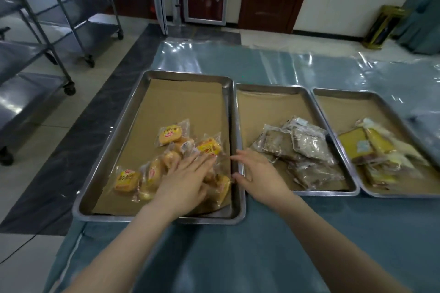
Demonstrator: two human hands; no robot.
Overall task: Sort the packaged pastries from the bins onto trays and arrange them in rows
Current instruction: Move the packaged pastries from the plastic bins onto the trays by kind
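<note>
On the table [262, 245], left hand [188, 178] presses tray's [119, 217] yellow pastries [169, 137], right hand [257, 173] beside.

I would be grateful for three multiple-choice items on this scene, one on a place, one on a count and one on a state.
1. Where does the left hand rest?
A. On the yellow-wrapped cakes in the left tray
B. On the brown pastries in the middle tray
C. On the steel trolley

2. How many metal trays stand on the table?
A. Two
B. Three
C. Five

3. How do the yellow-wrapped cakes lie?
A. In neat rows
B. In a loose heap
C. Sealed in a box

Answers:
1 A, its straight fingers lie flat on the cakes.
2 B, the left tray, middle tray and right tray stand side by side.
3 B, the packs overlap at odd angles.
</note>
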